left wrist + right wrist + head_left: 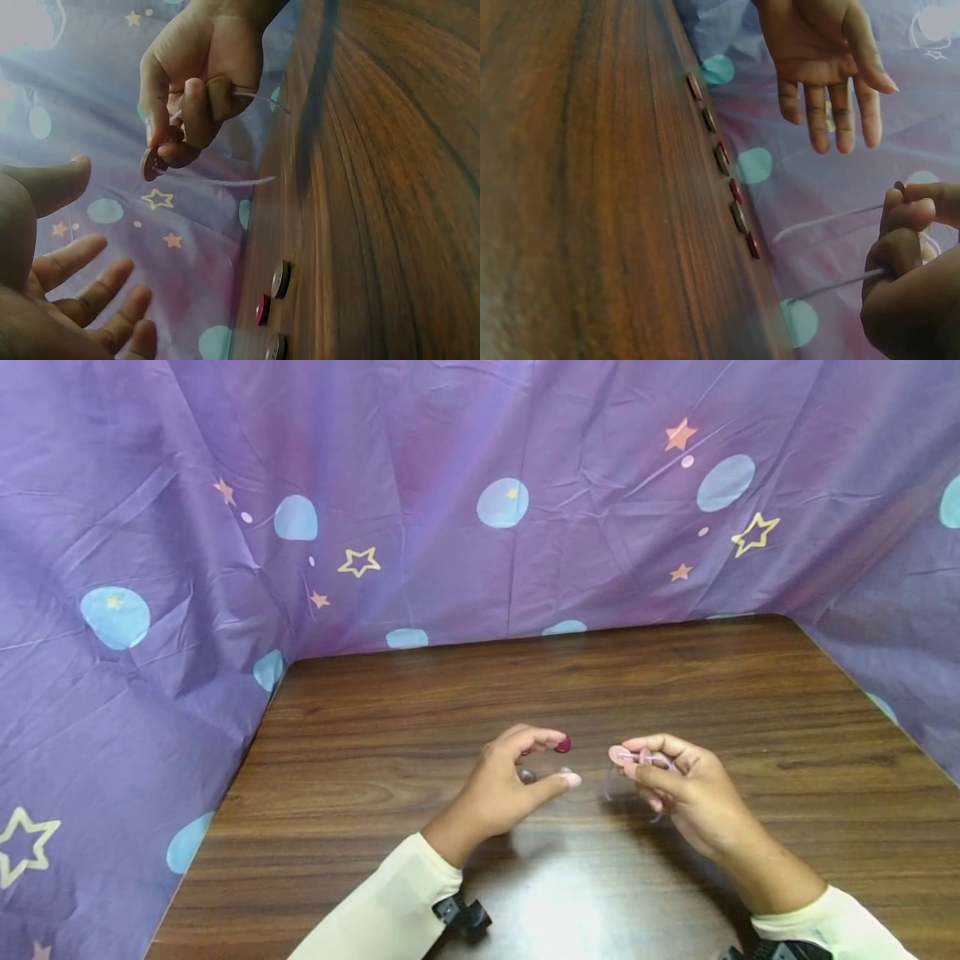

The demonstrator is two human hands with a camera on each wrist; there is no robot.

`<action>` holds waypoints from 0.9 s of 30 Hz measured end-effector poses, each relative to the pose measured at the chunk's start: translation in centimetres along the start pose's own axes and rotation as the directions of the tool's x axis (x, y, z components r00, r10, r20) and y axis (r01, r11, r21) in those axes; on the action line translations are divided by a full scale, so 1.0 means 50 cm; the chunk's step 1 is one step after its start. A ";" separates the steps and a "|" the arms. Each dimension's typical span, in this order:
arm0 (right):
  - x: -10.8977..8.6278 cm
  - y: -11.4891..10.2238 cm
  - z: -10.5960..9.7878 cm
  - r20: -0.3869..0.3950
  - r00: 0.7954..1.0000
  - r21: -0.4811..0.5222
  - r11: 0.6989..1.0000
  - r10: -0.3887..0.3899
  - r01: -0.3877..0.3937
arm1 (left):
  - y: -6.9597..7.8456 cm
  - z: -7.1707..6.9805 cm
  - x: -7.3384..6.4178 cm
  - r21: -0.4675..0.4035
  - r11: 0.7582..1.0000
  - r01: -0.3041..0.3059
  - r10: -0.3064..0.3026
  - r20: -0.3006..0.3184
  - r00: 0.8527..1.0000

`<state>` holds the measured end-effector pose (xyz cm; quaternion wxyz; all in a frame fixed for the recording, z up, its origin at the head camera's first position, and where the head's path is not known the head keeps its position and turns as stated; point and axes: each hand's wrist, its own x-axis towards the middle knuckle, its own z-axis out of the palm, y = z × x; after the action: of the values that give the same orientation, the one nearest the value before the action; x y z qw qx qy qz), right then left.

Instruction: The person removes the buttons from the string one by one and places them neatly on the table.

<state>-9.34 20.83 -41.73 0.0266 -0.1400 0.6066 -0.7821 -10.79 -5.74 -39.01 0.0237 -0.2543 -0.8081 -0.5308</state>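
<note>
My right hand (693, 793) pinches a round pink button (618, 755) between thumb and fingertips, above the table. A thin lilac string (217, 181) runs from the button; one end hangs free in front and another stretch passes through the curled fingers. To its left, my left hand (498, 781) has its fingers spread and holds nothing, apart from the button. Beyond that hand, a dark red button (562, 745) and a greyish button (528, 775) lie on the table, partly hidden by the fingers in the head view.
Several dark red and brownish buttons lie in a rough row on the wooden table (375, 718), such as one red button (752, 245) and one brown button (709, 120). A purple curtain (420, 527) with stars and blue spots stands behind and beside the table.
</note>
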 end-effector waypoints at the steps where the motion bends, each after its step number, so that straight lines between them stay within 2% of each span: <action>1: 0.000 0.000 0.000 -0.001 1.000 -0.012 1.000 0.002 -0.002 | 0.001 0.003 0.002 -0.002 1.000 -0.001 0.001 -0.004 1.000; 10: -0.001 0.001 0.002 -0.011 1.000 -0.053 0.998 0.024 -0.024 | -0.005 0.029 0.017 0.030 0.998 -0.057 0.058 -0.051 0.997; 16: -0.003 0.003 0.004 0.014 1.000 -0.057 0.998 0.025 -0.024 | -0.006 0.041 0.014 0.015 1.000 -0.021 0.022 -0.040 0.999; 23: -0.002 0.001 0.005 0.034 0.999 -0.068 0.998 0.016 -0.013 | -0.014 0.053 0.011 0.017 1.000 -0.016 0.017 -0.055 0.998; 27: -0.004 0.001 0.006 0.041 0.999 -0.087 0.996 0.013 -0.009 | -0.013 0.059 0.009 0.003 1.000 -0.020 0.021 -0.040 0.999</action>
<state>-9.09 20.58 -41.73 0.0374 -0.1537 0.6401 -0.7518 -10.80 -3.19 -40.71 0.0458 -0.2518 -0.8054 -0.5346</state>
